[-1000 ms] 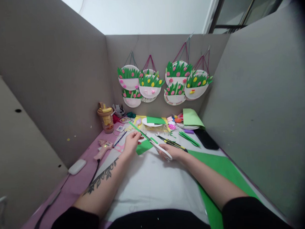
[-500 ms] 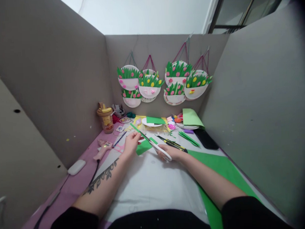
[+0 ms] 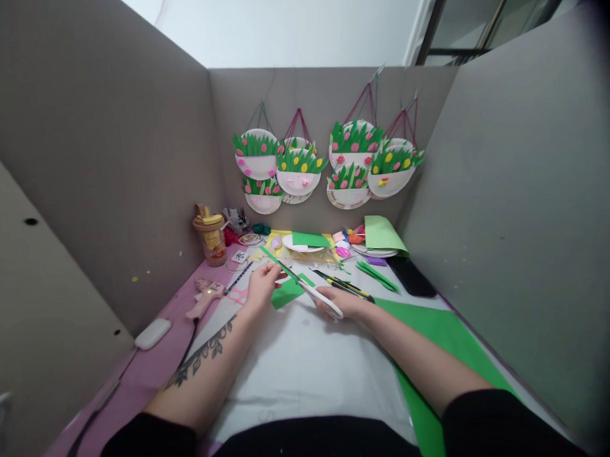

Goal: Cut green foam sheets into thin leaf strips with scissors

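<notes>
Between the fingertips of my left hand is a narrow strip of green paper, its end pointing up and away. My right hand is closed around the white handles of a pair of scissors. The scissor blades run along the strip, close to my left fingers. Below the blades a larger piece of green paper lies on the white table cover. Several cut green strips are bunched to the right, beyond a black and yellow cutter.
A big green sheet covers the right side, near a black phone. At the left stand a lidded cup and a pink glue gun. Paper-plate baskets hang on the back partition. White plates lie behind.
Almost nothing differs. Both hands, the strip and the scissors stay in nearly the same place; the whole view has shifted very slightly.
</notes>
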Tool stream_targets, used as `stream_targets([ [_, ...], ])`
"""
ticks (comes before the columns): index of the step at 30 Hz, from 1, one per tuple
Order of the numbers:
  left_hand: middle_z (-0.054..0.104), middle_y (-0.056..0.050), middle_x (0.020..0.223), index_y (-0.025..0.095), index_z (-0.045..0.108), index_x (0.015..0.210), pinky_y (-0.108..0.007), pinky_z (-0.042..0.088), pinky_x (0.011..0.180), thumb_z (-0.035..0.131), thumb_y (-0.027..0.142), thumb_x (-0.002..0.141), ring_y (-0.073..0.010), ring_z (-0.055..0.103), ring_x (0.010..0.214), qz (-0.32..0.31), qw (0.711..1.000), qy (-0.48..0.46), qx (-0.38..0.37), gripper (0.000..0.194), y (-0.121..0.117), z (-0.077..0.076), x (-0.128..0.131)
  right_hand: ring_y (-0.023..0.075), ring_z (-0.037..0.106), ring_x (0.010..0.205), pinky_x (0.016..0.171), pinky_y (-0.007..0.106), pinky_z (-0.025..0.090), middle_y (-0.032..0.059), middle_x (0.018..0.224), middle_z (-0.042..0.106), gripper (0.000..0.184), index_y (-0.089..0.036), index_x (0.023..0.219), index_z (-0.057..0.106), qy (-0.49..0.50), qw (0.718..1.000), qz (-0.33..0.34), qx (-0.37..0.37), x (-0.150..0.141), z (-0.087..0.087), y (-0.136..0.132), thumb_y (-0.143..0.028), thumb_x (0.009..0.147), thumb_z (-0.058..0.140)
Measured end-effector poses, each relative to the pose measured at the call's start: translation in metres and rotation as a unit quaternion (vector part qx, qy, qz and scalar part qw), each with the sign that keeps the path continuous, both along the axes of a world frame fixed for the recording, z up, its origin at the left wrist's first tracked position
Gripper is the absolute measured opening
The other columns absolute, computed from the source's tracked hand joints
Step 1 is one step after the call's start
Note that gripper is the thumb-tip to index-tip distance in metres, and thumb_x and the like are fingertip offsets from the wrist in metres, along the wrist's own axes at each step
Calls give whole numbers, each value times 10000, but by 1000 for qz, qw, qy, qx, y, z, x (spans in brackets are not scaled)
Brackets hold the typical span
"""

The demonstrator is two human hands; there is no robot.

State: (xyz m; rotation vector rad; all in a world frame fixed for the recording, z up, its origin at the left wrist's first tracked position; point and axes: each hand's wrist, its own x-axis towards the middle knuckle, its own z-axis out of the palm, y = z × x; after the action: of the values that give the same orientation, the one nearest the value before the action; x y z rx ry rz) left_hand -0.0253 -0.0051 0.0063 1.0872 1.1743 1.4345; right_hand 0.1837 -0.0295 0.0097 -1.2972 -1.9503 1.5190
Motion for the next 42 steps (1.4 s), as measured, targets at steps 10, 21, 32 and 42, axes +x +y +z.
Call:
stream_targets([
  [10, 642, -50, 722, 152, 568, 701, -213, 389, 547, 685, 465, 599, -236, 658, 817, 17, 1000, -15, 4, 349, 5, -1, -4, 70, 458, 460, 447, 185, 382, -52, 547, 503, 135, -180, 695, 458, -8, 1000, 4, 14, -2, 5, -5, -224, 660, 581],
  [21, 634, -36, 712, 162, 562, 695, -232, 382, 565, 679, 453, 613, -238, 663, 817, 2, 1000, -10, 4, 325, -1, 2, 1, 75, 465, 466, 439, 196, 384, -66, 574, 482, 152, -181, 738, 467, 46, 999, 17, -10, 2, -12, 6, -217, 646, 583],
  [32, 643, -39, 714, 166, 566, 694, -236, 383, 569, 664, 471, 620, -240, 662, 819, -7, 1000, 3, 5, 329, -1, 1, 0, 76, 468, 469, 444, 198, 387, -62, 575, 488, 146, -179, 720, 463, 30, 999, 12, 7, -1, -4, 1, -225, 644, 578],
  [42, 637, -36, 721, 166, 565, 695, -222, 374, 552, 649, 445, 638, -224, 659, 803, -9, 1000, 6, -4, 297, 0, -1, 0, 79, 460, 445, 416, 193, 362, -64, 539, 490, 127, -185, 705, 461, 15, 1000, 14, 11, -1, -4, 2, -230, 657, 569],
])
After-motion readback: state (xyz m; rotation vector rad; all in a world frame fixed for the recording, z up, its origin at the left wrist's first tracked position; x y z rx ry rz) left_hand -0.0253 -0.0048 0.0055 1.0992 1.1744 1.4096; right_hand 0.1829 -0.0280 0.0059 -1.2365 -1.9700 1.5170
